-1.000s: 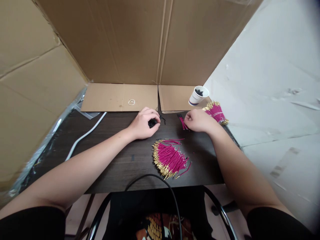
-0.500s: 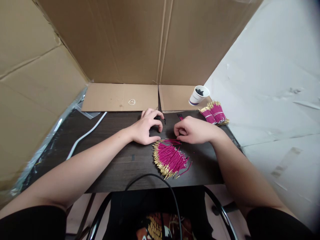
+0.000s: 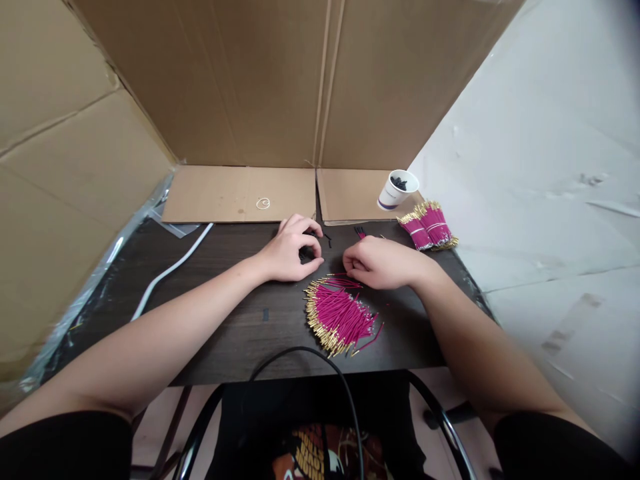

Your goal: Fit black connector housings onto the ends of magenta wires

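A fanned pile of magenta pins with gold ends [image 3: 340, 317] lies on the dark table [image 3: 225, 320]. Just behind its left part is my left hand [image 3: 295, 250], fingers curled over small black pieces [image 3: 304, 253], with thumb and forefinger close together; what they pinch is too small to make out. My right hand [image 3: 373, 262] is closed at the pile's back right, fingertips at a magenta pin whose end is hidden. Behind that hand lie a few magenta pins with black ends [image 3: 360, 233].
A paper cup of black pieces [image 3: 397, 191] stands on cardboard at the back right. Beside it lie bundled magenta pins [image 3: 429, 227]. A white ring-shaped band [image 3: 263, 203] rests on the left cardboard [image 3: 210, 193]. A white cable [image 3: 170, 271] runs along the left.
My left thumb has moved up and closer to the forefinger. My right hand has shifted slightly left, and a pin now shows near its fingertips.
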Available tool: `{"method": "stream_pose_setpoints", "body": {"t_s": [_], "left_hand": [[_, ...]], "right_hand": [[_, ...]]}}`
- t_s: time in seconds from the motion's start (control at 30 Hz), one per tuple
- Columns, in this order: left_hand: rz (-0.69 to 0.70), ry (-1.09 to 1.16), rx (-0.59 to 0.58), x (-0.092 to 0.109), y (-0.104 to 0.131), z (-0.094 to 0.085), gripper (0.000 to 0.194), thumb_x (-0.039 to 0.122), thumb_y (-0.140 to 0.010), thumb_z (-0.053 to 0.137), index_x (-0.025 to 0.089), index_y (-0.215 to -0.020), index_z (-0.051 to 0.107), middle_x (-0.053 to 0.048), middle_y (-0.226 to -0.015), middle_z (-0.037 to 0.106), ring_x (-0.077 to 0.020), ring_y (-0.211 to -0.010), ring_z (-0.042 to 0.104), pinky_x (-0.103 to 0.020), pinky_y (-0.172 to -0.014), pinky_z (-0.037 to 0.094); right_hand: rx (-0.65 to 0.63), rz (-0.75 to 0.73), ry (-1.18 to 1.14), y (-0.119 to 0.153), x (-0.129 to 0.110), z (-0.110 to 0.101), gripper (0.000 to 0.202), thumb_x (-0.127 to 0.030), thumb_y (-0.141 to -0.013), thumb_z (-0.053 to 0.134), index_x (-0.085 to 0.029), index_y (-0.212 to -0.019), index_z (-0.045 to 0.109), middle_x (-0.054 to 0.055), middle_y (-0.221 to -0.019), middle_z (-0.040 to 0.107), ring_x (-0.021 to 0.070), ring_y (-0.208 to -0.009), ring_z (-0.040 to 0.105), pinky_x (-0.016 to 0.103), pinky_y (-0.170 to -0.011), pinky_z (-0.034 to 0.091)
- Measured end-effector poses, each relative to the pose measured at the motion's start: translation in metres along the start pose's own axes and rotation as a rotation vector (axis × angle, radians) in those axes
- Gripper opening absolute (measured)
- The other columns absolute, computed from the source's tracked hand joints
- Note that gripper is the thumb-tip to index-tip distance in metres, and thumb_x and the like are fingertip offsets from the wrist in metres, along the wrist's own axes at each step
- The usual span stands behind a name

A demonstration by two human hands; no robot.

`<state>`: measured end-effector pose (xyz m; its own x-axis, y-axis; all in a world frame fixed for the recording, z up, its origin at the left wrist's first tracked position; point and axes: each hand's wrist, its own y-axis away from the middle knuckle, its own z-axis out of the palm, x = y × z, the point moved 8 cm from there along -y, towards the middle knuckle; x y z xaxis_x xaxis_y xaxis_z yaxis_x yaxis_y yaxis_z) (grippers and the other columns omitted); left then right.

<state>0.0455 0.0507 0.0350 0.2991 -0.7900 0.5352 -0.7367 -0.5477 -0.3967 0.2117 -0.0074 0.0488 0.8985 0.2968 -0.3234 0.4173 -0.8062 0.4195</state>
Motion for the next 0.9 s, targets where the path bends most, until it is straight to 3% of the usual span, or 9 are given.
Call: {"method": "stream_pose_setpoints", "body": {"t_s": [0.23,0.4,0.57,0.73,0.9], "left_hand": [[0.049,0.000,0.000,0.000,0.001,0.001,0.002,0.028,-0.092,0.085,0.026,-0.090,0.085,-0.009,-0.131,0.075,-0.0339,-0.130,0.064,-0.062,-0.119,0.047],[-0.006,-0.003,0.001,-0.006,-0.001,0.004,0.010,0.025,-0.100,0.079,0.026,-0.092,0.085,-0.009,-0.130,0.075,-0.0329,-0.131,0.063,-0.061,-0.123,0.047],[-0.034,-0.014,-0.005,-0.010,-0.003,0.006,0.009,0.025,-0.104,0.073,0.023,-0.096,0.078,-0.010,-0.132,0.074,-0.0332,-0.134,0.062,-0.061,-0.123,0.046],[-0.063,0.028,0.087,-0.012,-0.003,-0.001,0.011,0.025,-0.111,0.061,0.022,-0.104,0.069,-0.009,-0.116,0.078,-0.0294,-0.117,0.067,-0.054,-0.113,0.051],[-0.194,0.171,0.206,-0.024,-0.001,-0.010,0.013,0.028,-0.111,0.060,0.021,-0.105,0.068,-0.008,-0.102,0.078,-0.0240,-0.098,0.072,-0.044,-0.097,0.058]], "right_hand": [[0.010,-0.053,-0.041,-0.007,-0.005,0.006,0.020,-0.023,-0.099,0.057,-0.017,-0.100,0.076,0.004,-0.099,0.077,0.0050,-0.076,0.050,0.024,-0.075,0.028],[0.047,-0.041,0.027,-0.008,-0.009,0.010,0.027,-0.032,-0.106,0.055,-0.016,-0.107,0.076,0.009,-0.112,0.078,0.0081,-0.084,0.054,0.025,-0.078,0.028],[0.058,-0.030,0.067,-0.006,-0.012,0.010,0.027,-0.031,-0.109,0.051,-0.015,-0.110,0.073,0.012,-0.118,0.077,0.0101,-0.086,0.056,0.027,-0.078,0.028],[0.257,-0.013,0.018,-0.001,-0.005,-0.008,0.029,-0.036,-0.111,0.048,-0.017,-0.118,0.069,0.010,-0.120,0.078,0.0112,-0.090,0.060,0.026,-0.082,0.032],[0.545,-0.089,-0.193,0.002,0.000,-0.025,0.038,-0.042,-0.113,0.050,-0.021,-0.135,0.072,0.008,-0.125,0.082,0.0112,-0.103,0.071,0.024,-0.096,0.047]]}}
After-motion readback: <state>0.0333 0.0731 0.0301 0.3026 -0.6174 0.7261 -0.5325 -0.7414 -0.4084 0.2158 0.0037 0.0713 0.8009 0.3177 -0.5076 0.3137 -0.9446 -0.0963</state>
